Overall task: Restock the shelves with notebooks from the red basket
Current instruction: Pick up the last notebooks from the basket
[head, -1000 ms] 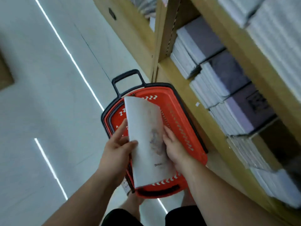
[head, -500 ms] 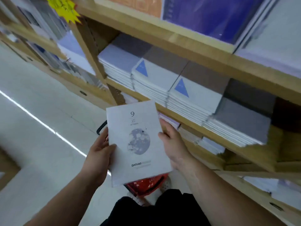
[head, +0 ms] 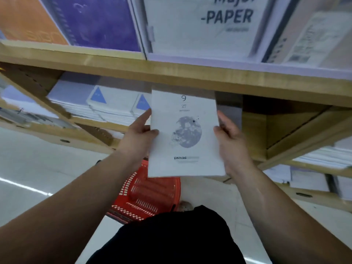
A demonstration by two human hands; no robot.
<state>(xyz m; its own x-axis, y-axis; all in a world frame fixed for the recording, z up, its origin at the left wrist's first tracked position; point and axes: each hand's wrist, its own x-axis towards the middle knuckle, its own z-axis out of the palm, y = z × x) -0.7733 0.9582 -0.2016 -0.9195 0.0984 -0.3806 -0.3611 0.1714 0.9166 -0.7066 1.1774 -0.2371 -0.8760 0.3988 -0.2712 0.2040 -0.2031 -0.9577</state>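
Observation:
A white notebook (head: 185,134) with a grey moon on its cover is held flat in front of the middle shelf opening. My left hand (head: 139,134) grips its left edge and my right hand (head: 231,138) grips its right edge. Its far edge reaches just under the wooden shelf board (head: 171,73). The red basket (head: 150,197) stands on the floor below the notebook, partly hidden by it and by my dark clothing. Stacks of white notebooks with blue triangles (head: 99,103) lie on the shelf to the left.
Upright covers fill the top shelf: orange, purple (head: 99,21) and a white "PAPER" pack (head: 205,25). The shelf bay to the right (head: 282,126) is dark and open. More paper stacks (head: 327,157) sit lower right. Pale floor (head: 38,168) lies to the left.
The view has swung up from the basket to the shelves. Both hands have lifted the notebook out of the basket and carried it forward and right to the shelf opening.

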